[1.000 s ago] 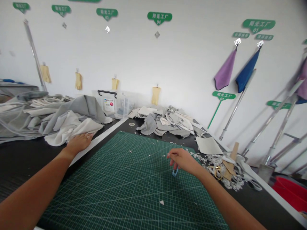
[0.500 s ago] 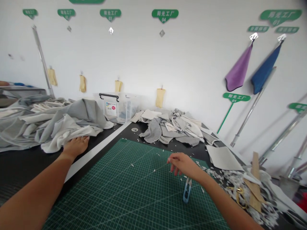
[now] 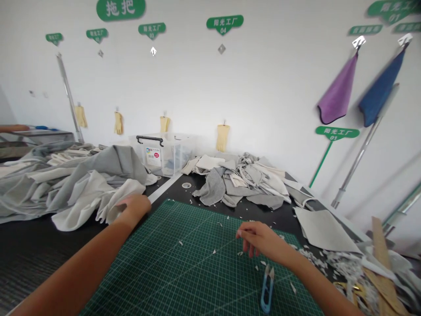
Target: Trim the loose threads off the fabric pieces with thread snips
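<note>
So I was standing there and the biggest thing around was the plain white wall [image 3: 279, 87] filling the top half of the frame. Below it was a long black table [image 3: 33, 250], with a dark green gridded cutting mat [image 3: 158, 267] covering the lower middle. A big rumpled heap of grey and off-white cloth [image 3: 98, 162] sprawled across the left side, and the off-white soft cloth [image 3: 75, 213] at its front edge drooped onto the black surface. A smaller pile of grey and cream fabric scraps [image 3: 241, 182] sat at centre, beyond the mat. The clear plastic box with a black handle [image 3: 154, 153] stood between the two, near the wall.

Now the hands. The left hand [image 3: 136, 206], left of centre, was right up against the bunched off-white cloth. Its fingers were mostly hidden from me, so I honestly couldn't tell if they were clamped on it. The right hand [image 3: 259, 239], right of centre, hung above the mat with fingers loosely bent and slightly apart, nothing visible in them.

Just below that hand, lower right, the light-blue-handled metal thread snips [image 3: 267, 289] lay on the mat, blades pointing away. Tiniest of all: white snipped fabric bits [image 3: 317, 258], strewn towards the right edge.
</note>
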A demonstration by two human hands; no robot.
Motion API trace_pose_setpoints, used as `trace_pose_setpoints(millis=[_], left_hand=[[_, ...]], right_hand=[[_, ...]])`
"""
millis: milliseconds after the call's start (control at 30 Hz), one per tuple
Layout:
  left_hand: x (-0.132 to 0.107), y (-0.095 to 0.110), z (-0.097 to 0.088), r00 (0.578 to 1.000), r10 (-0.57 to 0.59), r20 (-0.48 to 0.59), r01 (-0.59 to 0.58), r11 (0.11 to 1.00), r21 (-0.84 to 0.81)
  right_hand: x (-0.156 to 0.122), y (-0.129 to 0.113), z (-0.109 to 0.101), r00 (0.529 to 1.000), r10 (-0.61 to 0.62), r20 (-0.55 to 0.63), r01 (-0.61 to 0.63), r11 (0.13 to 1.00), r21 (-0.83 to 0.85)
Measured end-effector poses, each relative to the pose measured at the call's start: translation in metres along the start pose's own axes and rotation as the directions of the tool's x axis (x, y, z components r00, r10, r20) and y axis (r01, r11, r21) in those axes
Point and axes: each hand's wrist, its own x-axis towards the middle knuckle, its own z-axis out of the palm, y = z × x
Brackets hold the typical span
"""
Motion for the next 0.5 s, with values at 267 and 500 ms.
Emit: trace_pose_setpoints(millis=[267,500], left_hand=[[0.014,0.116,0.009,0.934,0.351,-0.069,-0.356,0.93,-0.089],[0.06,0.194,0.039,0.948,0.315,-0.048,-0.318,0.922,-0.223]], right_hand=[[0.006,0.011,0.003,0.999,0.038,0.003,-0.038,0.999,0.021],[0.008,0.04,0.002,0.997,0.073,-0.009,-0.073,0.996,0.044]])
